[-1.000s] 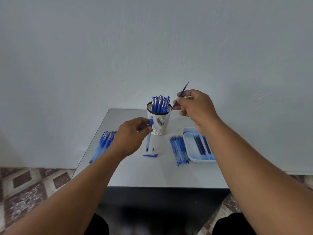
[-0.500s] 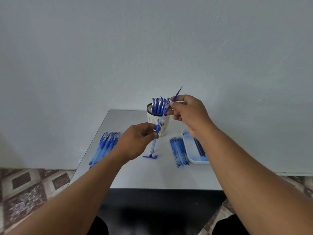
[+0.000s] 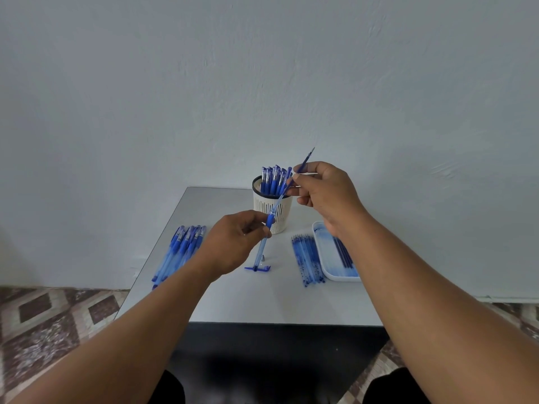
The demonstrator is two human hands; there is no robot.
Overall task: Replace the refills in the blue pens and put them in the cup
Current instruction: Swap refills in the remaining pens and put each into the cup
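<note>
Both hands are busy above the grey table (image 3: 262,298). My left hand (image 3: 233,243) pinches a blue pen barrel (image 3: 264,240) at its grip, tilted. My right hand (image 3: 323,191) pinches a thin refill (image 3: 304,161) angled down toward the barrel. Behind them stands the white cup (image 3: 280,211) full of blue pens. A pen cap (image 3: 258,268) lies on the table just below the barrel.

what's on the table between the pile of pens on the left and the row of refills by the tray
In the head view, a blue pen cap and a small metal tip lie between the pens and the refills.
</note>
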